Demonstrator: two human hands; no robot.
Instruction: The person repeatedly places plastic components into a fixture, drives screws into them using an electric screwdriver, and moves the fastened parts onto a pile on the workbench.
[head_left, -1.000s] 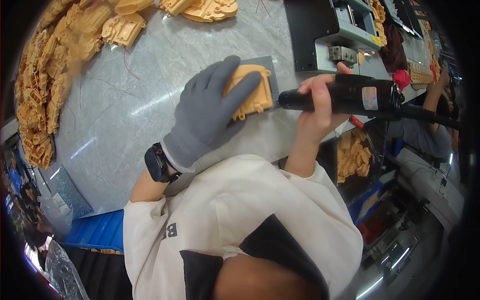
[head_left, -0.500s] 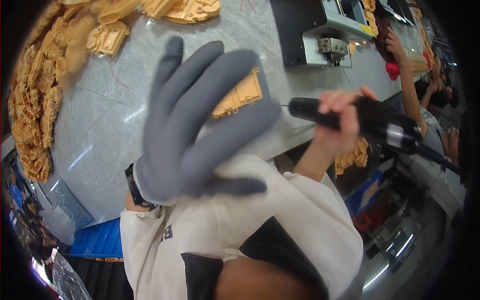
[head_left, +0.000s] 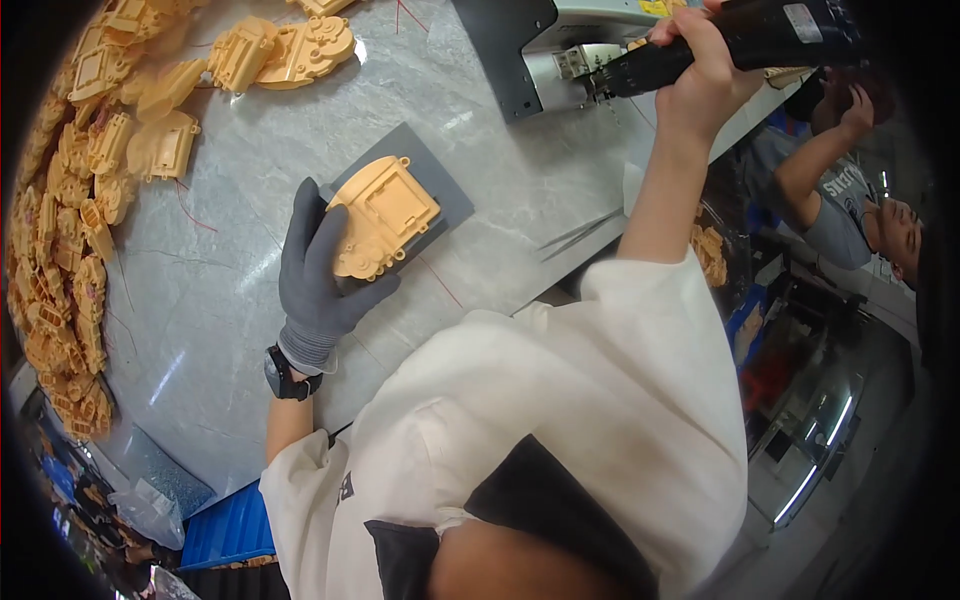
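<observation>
A yellow-orange plastic housing (head_left: 385, 215) with a square recess lies on a dark grey pad (head_left: 452, 196) on the table. My left hand (head_left: 322, 262), in a grey glove, grips its left side, the fingers along the far edge and the thumb by the near edge. My bare right hand (head_left: 705, 75) is wrapped round a black electric screwdriver (head_left: 775, 38). The screwdriver's front end is at the small metal block (head_left: 590, 62) of a grey and black boxy machine (head_left: 535, 50); its tip is hard to make out there.
A large heap of similar yellow-orange housings (head_left: 70, 250) fills the table's left side, with several more (head_left: 300, 52) at the far left. Thin red wire bits (head_left: 440, 282) lie on the grey table (head_left: 240, 330). Another person (head_left: 850, 190) is at the right. A blue crate (head_left: 225, 530) stands below left.
My left hand has come down from a raised, spread pose onto the housing. My right hand has carried the screwdriver away from me to the machine's metal block.
</observation>
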